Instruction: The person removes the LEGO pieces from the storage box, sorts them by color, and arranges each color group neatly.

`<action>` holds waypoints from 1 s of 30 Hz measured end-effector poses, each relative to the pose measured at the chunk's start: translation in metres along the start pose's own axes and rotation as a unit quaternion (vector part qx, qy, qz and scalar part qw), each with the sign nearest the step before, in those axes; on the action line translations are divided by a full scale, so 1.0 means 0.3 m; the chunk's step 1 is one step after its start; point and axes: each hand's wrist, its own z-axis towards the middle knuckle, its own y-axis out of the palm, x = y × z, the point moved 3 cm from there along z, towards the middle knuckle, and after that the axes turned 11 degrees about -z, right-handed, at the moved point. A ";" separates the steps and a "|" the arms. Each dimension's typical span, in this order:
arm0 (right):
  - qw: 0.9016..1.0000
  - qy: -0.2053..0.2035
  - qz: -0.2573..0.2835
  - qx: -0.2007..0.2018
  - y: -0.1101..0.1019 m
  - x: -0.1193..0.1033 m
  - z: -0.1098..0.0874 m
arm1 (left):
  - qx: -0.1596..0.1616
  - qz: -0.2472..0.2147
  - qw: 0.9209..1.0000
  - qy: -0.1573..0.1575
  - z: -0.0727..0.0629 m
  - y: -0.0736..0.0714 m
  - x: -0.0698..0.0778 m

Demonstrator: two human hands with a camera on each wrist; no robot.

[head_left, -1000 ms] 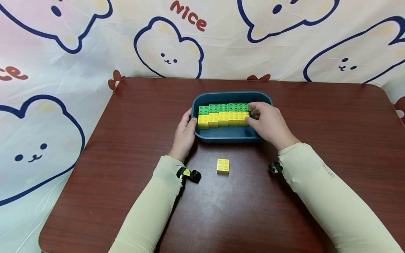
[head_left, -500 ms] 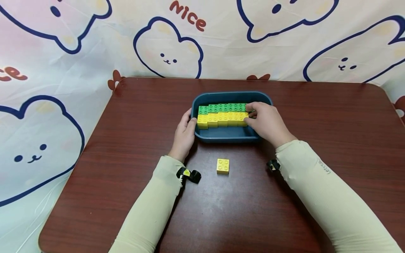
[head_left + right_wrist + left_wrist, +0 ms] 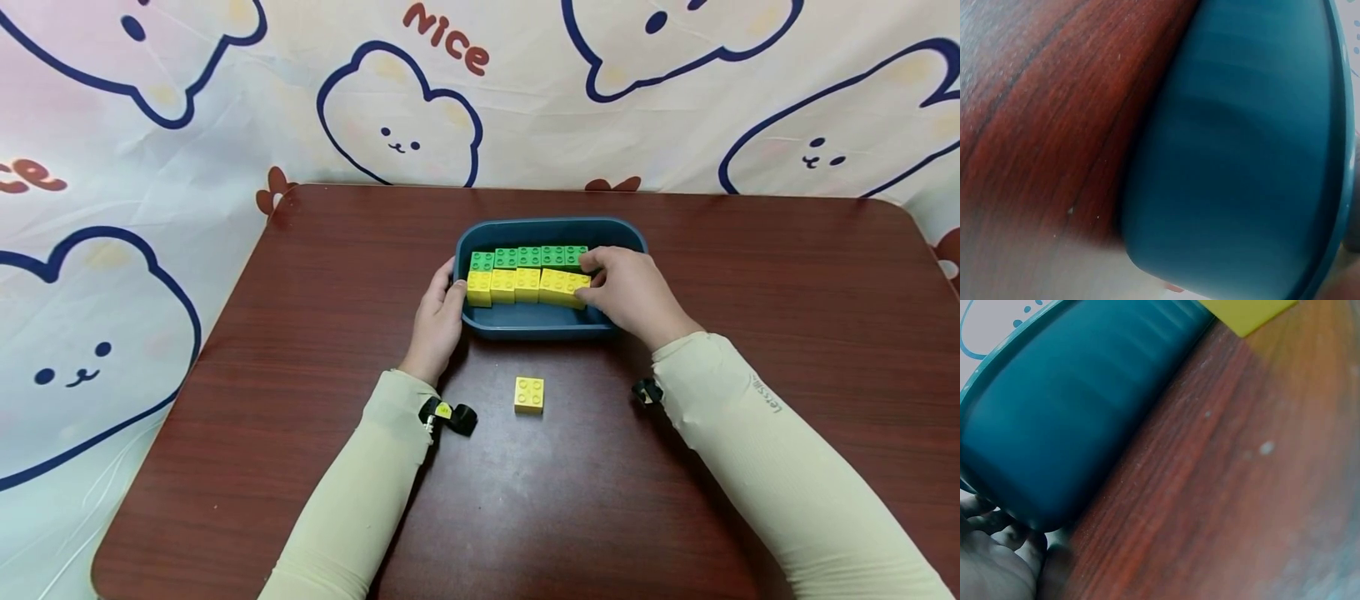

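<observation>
A dark teal plastic tray (image 3: 551,327) holds a row of green building blocks (image 3: 529,256) behind a row of yellow building blocks (image 3: 503,286). My left hand (image 3: 435,323) grips the tray's left end, with the thumb at the rim; in the left wrist view its fingers curl against the outer corner. Reaching over the tray's right end, my right hand (image 3: 636,293) pinches the rightmost yellow block (image 3: 576,283) between thumb and index finger. That end of the yellow row sits askew, angled toward me and apart from the green row. In the right wrist view the tray wall hides most of the hand.
One loose yellow block (image 3: 528,395) with studs up lies on the dark wood table (image 3: 337,275), in front of the tray and between my forearms. A cartoon-printed cloth (image 3: 525,133) hangs behind the table's far edge.
My right hand has shifted slightly left, then the right end of the yellow row has swung toward me, away from the green blocks. My left hand and the loose block stay put.
</observation>
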 end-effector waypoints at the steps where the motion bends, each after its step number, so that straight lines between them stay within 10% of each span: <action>1: 1.000 0.000 -0.003 -0.002 0.002 0.000 0.001 | 0.001 0.001 1.000 -0.001 0.000 0.000 0.000; 30: 0.999 -0.022 -0.034 0.014 -0.006 0.002 -0.015 | 0.008 0.010 1.000 -0.020 -0.008 0.015 0.029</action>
